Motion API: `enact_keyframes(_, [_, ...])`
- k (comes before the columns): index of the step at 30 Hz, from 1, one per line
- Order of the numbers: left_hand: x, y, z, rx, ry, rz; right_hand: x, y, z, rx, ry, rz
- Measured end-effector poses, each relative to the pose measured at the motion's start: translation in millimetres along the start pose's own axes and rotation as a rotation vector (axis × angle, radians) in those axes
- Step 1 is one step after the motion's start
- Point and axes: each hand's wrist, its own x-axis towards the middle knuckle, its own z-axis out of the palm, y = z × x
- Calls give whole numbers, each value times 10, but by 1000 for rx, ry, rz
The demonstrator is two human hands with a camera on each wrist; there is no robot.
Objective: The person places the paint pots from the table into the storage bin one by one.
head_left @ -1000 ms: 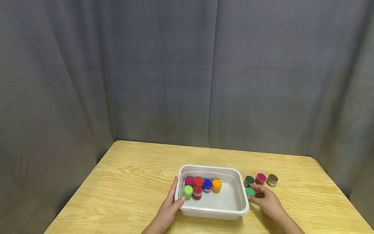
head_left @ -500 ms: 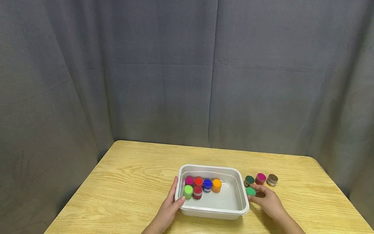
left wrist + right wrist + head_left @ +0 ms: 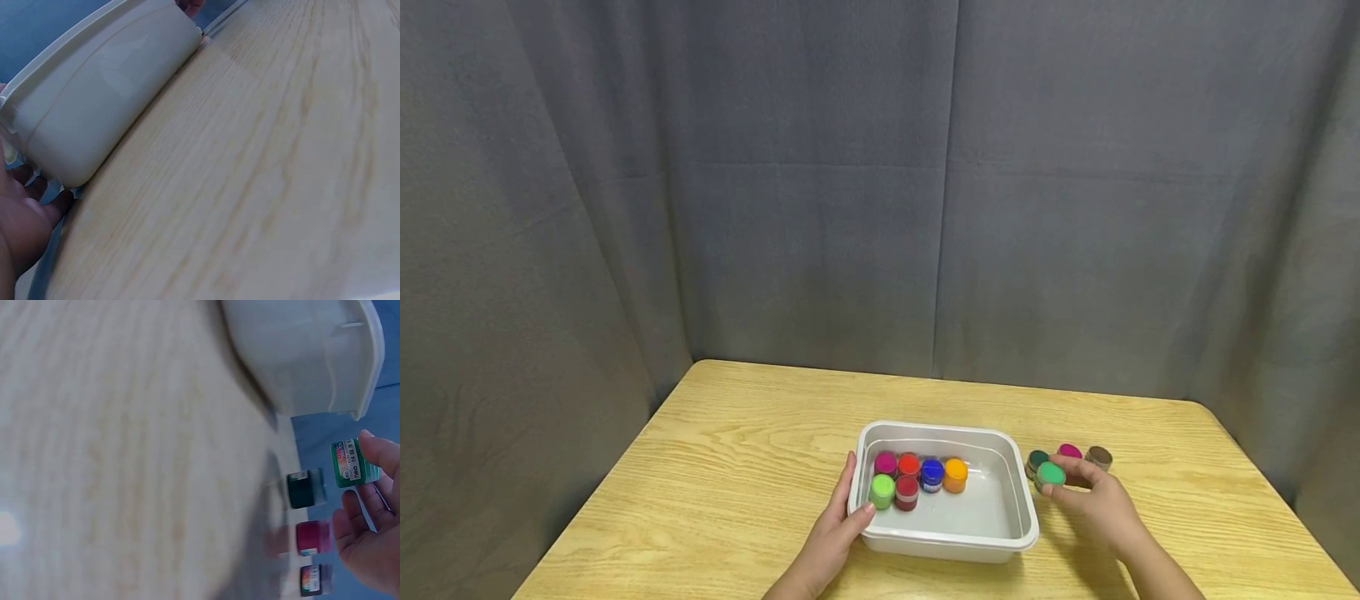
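My left hand (image 3: 830,537) grips the left side of a white plastic tub (image 3: 951,546), thumb over the rim and fingers along the outer wall. Between the thumb and fingers of my right hand (image 3: 1101,504) is a green paint jar (image 3: 1050,474), held up off the table just right of the tub. In the right wrist view the label of the green paint jar (image 3: 347,464) shows, and the jar hangs above the tabletop. Behind it stand a dark green jar (image 3: 1037,461), a magenta jar (image 3: 1071,452) and a brown jar (image 3: 1099,457), partly covered by the hand.
Several jars stand in the tub's left and middle part: purple (image 3: 885,464), red (image 3: 908,465), blue (image 3: 932,475), orange (image 3: 956,474), light green (image 3: 882,492) and dark red (image 3: 907,492). A wooden table (image 3: 737,467) lies beneath, with grey curtains (image 3: 820,208) behind and at both sides.
My right hand has lifted the green paint jar and moved it slightly up and to the right, now partly covering the magenta jar. The left hand stays on the tub.
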Motion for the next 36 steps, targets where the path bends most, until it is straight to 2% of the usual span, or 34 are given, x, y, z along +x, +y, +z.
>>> enact_keyframes(7, [-1, 4, -1, -9, -8, 1, 25, -166, -75, 7, 2, -51])
enact_keyframes(15, [-7, 14, 2, -1, -3, 3, 47, -401, -84, 42, -3, -64])
enact_keyframes(28, [-3, -1, 1, -6, -4, 4, 88, -780, 189, 143, -67, -94])
enact_keyframes(36, [2, -3, -6, -15, -13, 6, 141, -901, 408, 169, -103, -101])
